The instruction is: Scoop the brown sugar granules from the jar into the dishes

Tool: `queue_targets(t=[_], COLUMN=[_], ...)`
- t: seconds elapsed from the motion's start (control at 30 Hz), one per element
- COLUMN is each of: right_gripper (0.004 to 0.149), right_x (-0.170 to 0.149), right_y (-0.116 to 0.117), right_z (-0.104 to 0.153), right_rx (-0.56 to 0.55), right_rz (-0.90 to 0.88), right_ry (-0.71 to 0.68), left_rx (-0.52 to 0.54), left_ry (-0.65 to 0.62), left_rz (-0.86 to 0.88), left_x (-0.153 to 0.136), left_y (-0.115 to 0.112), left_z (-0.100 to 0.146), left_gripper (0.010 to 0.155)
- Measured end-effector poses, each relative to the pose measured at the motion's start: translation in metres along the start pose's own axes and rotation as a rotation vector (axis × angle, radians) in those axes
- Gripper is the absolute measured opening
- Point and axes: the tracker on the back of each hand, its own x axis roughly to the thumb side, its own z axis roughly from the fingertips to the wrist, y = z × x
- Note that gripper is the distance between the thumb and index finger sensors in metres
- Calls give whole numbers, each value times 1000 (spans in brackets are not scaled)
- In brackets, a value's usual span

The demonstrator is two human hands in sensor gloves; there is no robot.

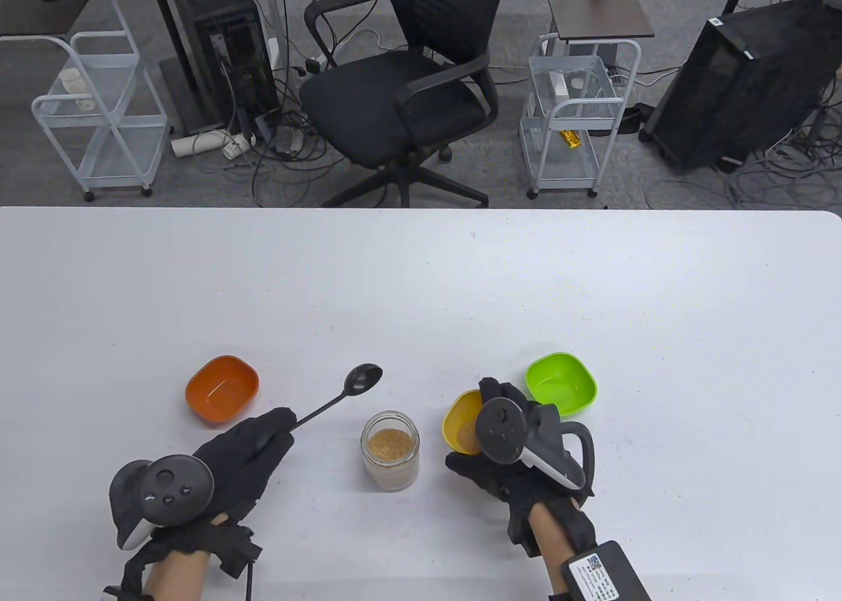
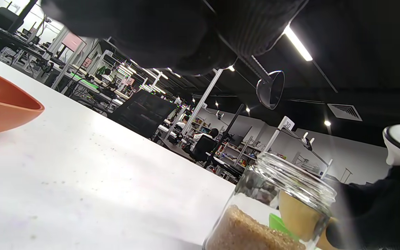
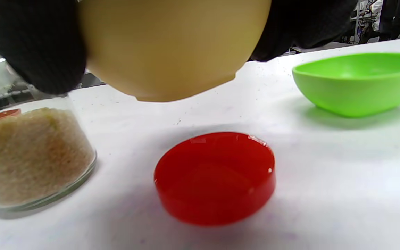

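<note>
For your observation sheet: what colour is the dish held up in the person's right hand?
Yellow. The dish shows best in the right wrist view.

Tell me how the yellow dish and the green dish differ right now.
The yellow dish is held by the right hand, lifted off the table; the green dish sits on the table untouched. The yellow dish already has some brown sugar in it; the green dish looks empty. The yellow dish is next to the jar; the green dish lies farther right. Both are small, rounded plastic dishes of similar shape.
</note>
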Motion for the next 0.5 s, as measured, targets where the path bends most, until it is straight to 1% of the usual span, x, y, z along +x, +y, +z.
queue_targets(t=[0.1,0.23,0.37,0.5], right_gripper=[111,110,110,110], right_x=[4,12,18,19], right_y=[-10,-21,-23,-18], right_z=[-16,-46,-77,-102], right_rx=[13,28,30,33], right_rz=[21,24,60,57], right_ry=[6,16,25,38], left_rx=[8,15,21,29], left_ry=[6,24,47,60], left_rz=[-5,-10,-15,-18], left_x=[0,-2,-5,-6], left_y=[0,0,0,1], left_z=[1,4,7,8], left_gripper=[45,45,45,45])
